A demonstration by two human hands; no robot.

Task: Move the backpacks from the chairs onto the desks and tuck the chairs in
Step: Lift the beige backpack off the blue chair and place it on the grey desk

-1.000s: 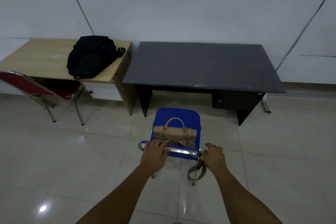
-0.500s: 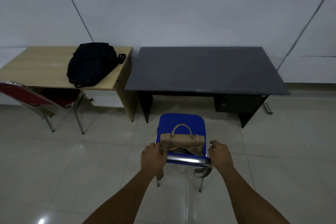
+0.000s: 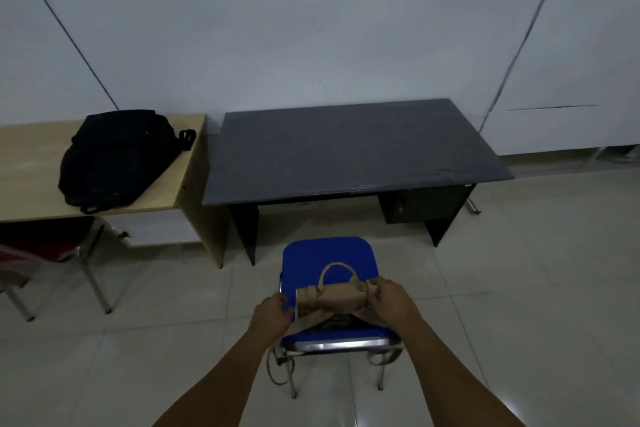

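Observation:
A tan backpack [image 3: 332,298] with a loop handle rests against the backrest of a blue chair [image 3: 325,253], which stands in front of the dark grey desk [image 3: 346,149]. My left hand [image 3: 272,315] grips its left end and strap. My right hand [image 3: 393,302] grips its right end. The straps hang down behind the chair's chrome back rail. A black backpack [image 3: 110,159] lies on the light wooden desk [image 3: 27,163] at the left. A red chair [image 3: 41,246] sits partly under that wooden desk.
The two desks stand side by side against a white wall. The grey desk has a drawer unit [image 3: 422,201] under its right side. Pale floor tiles [image 3: 519,288] surround the blue chair.
Both hands have moved off the chair's back rail onto the ends of the tan backpack. The view has come closer to the chair and desks.

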